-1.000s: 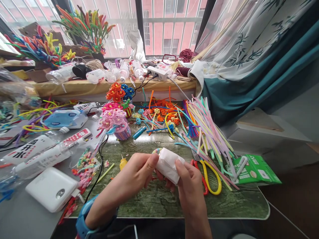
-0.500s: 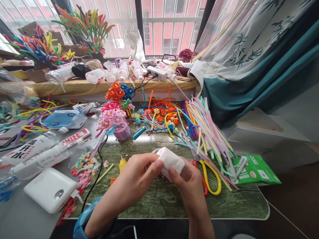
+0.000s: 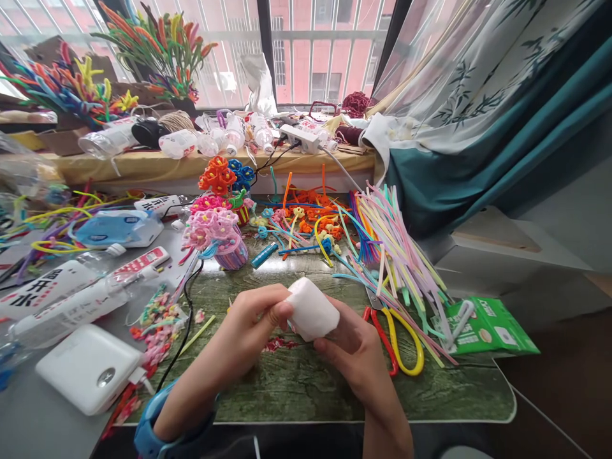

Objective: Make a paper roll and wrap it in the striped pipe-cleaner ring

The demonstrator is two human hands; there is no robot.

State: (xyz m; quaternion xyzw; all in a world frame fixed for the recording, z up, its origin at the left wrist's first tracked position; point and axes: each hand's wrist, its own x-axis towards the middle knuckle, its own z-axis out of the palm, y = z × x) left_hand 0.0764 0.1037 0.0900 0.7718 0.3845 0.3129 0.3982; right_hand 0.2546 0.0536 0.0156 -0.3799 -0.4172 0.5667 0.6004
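Note:
Both hands hold a small white cylinder-shaped piece [image 3: 312,310] above the green mat. Its surface looks soft and paper-like; whatever lies inside it is hidden. My left hand [image 3: 258,322] pinches its left edge between thumb and fingers. At its lower right side, my right hand [image 3: 351,347] grips it, thumb in front and fingers behind. Scissors [image 3: 394,341] with red and yellow handles lie just right of my right hand. Reddish scraps [image 3: 280,344] show on the mat under the hands.
Pipe-cleaner flowers in a striped pot [image 3: 230,255] stand beyond my left hand, near a teal tube [image 3: 264,255]. Bundled pipe cleaners [image 3: 396,242] and a green packet [image 3: 492,325] lie right. A white power bank [image 3: 90,368], plastic bottles [image 3: 71,312] and a black cable [image 3: 190,306] lie left.
The white piece has turned and shifted slightly left, showing a smoother rounded side. My left hand has moved left with it, and my right hand's fingers have changed their hold.

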